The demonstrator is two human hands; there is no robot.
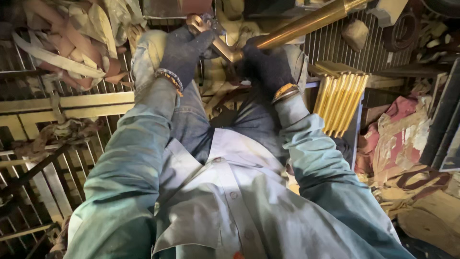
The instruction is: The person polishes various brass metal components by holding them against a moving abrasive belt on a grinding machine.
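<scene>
A brass bracket [211, 36] is gripped by the gloved left hand [184, 50] and a brass rod [306, 21] by the closed right hand [263, 67], far centre, apparently not yet fully joined.

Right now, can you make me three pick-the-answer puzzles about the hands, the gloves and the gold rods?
1. Where is the stack of gold rods?
A. by the right hand
B. by the left hand
C. on the person's lap

2. What colour are the gloves?
A. white
B. dark
C. red

3. What is the right hand doing?
A. hanging free
B. resting flat on the grille
C. gripping the long gold bar

Answers:
1 A, the stack lies just beyond the right wrist.
2 B, both hands wear dark knit gloves.
3 C, its fingers close round the bar's lower end, while the left hand holds a gold fitting at that end.
</scene>
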